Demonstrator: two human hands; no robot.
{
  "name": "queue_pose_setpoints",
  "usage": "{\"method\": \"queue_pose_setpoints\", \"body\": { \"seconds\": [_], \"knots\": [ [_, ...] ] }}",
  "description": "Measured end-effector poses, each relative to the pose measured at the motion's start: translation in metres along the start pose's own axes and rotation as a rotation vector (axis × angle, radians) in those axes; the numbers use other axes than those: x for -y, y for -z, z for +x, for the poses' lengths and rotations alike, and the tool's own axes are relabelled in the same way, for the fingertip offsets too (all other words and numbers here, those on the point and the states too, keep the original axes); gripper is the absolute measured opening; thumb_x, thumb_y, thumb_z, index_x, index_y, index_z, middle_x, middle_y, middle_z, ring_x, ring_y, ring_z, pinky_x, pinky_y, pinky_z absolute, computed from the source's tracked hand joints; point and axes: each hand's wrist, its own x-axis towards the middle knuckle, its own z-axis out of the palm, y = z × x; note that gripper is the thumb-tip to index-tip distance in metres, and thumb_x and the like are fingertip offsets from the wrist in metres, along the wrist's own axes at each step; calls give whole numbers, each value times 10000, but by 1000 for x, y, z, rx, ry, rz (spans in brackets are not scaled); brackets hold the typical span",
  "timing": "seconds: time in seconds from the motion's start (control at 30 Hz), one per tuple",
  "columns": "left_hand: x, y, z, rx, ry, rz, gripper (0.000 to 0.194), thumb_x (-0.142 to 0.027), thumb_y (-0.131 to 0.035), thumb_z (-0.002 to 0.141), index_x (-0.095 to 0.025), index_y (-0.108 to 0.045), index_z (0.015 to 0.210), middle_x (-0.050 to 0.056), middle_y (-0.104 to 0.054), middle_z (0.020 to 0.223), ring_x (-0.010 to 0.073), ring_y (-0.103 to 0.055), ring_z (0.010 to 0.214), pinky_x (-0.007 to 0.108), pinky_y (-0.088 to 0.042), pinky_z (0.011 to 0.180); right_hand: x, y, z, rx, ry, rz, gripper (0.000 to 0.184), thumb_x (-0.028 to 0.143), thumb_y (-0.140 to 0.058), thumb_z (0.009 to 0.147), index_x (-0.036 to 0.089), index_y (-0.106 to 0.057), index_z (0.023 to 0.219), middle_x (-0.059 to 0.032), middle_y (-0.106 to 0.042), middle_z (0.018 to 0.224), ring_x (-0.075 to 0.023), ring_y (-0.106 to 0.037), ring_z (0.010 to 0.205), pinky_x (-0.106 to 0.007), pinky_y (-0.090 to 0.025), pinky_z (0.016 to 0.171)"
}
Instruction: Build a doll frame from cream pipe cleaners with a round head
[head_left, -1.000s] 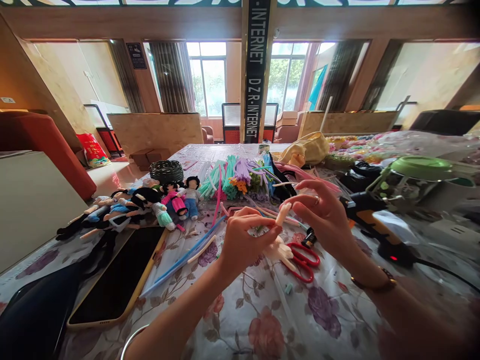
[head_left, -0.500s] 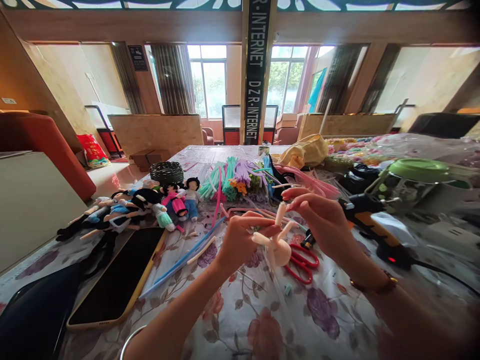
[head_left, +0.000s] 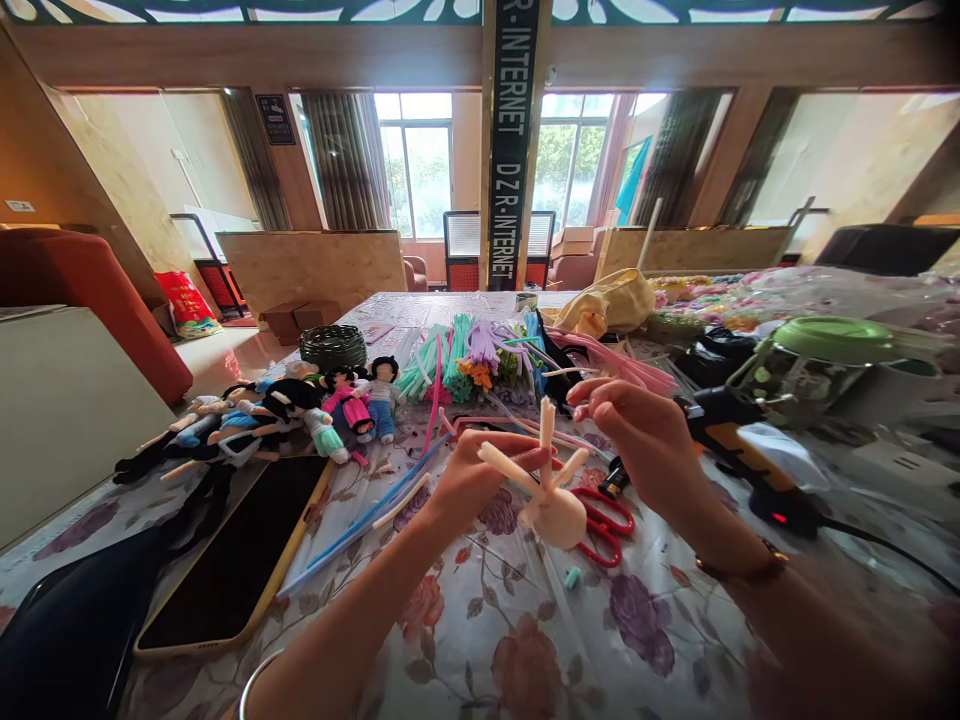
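Observation:
My left hand [head_left: 469,482] pinches a cream pipe-cleaner doll figure [head_left: 551,500] by its stems; the round head hangs down and three fuzzy limbs stick up. My right hand [head_left: 645,440] hovers just right of the figure with its fingers curled together near the upright limb, and whether it touches the limb I cannot tell. Red-handled scissors [head_left: 604,525] lie on the floral tablecloth [head_left: 525,640] right under the figure.
Finished little dolls [head_left: 300,410] lie at the left, beside a phone in a yellow case [head_left: 232,560]. A heap of coloured pipe cleaners [head_left: 480,360] sits behind my hands. A glue gun [head_left: 742,450] and a green-lidded jar [head_left: 825,365] stand at the right.
The doll figure has turned over in my left hand: its head now hangs low and its limbs point up. My right hand has drawn slightly back from it.

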Motion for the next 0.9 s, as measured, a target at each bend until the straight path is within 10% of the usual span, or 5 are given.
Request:
{"method": "queue_pose_setpoints", "body": {
  "seconds": [0.33, 0.9],
  "knots": [
    [-2, -3, -1, -26, -4, 8, 179, -301, -725, 653, -150, -770, 738, 66, -711, 693, 143, -591, 604, 244, -426, 571, 9, -9, -3, 70, -93, -369, 239, 418, -590, 818, 206, -686, 761, -24, -681, 774, -158, -604, 729, -294, -460, 702],
    [-2, 3, 3, -6, -44, 8, 265, -323, -678, 738, -183, -713, 961, 71, -710, 1013, 179, -640, 935, 266, -482, 821, 7, -7, -1, 93, -113, -370, 236, 404, -632, 770, 200, -709, 680, -35, -694, 738, -173, -606, 693, -295, -464, 637]
  ]
}}
